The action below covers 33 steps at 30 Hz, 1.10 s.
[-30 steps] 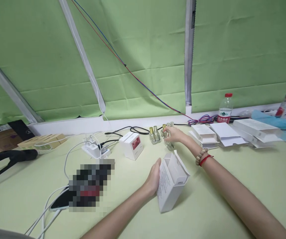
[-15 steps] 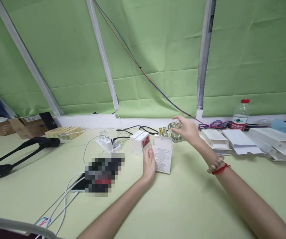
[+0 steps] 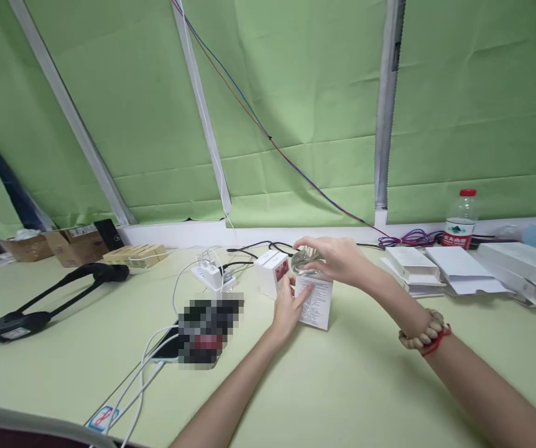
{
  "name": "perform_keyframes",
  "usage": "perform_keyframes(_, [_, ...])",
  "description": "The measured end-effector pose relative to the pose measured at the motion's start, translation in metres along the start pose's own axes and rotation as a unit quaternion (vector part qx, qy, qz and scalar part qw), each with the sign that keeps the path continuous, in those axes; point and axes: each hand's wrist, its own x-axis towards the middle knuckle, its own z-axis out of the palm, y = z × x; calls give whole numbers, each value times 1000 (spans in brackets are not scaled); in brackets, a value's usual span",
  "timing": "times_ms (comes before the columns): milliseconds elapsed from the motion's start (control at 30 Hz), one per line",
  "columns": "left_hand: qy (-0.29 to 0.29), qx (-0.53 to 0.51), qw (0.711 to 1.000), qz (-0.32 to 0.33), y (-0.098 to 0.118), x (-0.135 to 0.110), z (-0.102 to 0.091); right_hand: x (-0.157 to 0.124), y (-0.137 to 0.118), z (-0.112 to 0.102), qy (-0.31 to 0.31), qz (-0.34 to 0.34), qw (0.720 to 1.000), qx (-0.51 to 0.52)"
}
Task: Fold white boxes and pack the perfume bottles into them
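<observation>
1. The left hand has its grip closed around the near left side of a white box, thumb on the printed face.
2. That box stands on the tabletop, leaning slightly, printed face toward the person.
3. The right hand arches over the box's top end, its grip partly closed, with clear glass between thumb and fingers. I cannot tell whether any of the glass is inside the box, or whether some stands behind it.
4. Just left of the box, next to the left hand, is a carton with a red picture on its side.
5. Farther left lies a power strip with plugs in it.
6. To the right, near the wall, lie more white boxes, with a red-capped water bottle behind them.
</observation>
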Motion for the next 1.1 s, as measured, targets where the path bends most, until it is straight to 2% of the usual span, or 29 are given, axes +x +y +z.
perform_keyframes(133, [5, 22, 1000, -8, 4, -3, 0, 1, 5, 0, -32, 26, 999, -11])
perform_keyframes(300, [48, 74, 996, -18, 4, -7, 0, -2, 6, 1, -53, 7, 996, 65])
perform_keyframes(400, [40, 88, 995, -7, 3, -7, 0, -2, 9, 10, -57, -9, 994, 91])
perform_keyframes(633, [16, 78, 996, -32, 2, -8, 2, 3, 22, 37, -65, -20, 988, 142])
perform_keyframes(800, [23, 66, 997, -40, 0, -5, 3, 5, 25, 42, -50, -39, 994, 91])
perform_keyframes(967, [13, 68, 997, -37, -1, -4, 3, 2, 34, 48, -62, 27, 990, 120])
perform_keyframes(1100, [23, 69, 997, -20, -2, -4, 2, 0, 41, 46, -30, 12, 997, 68])
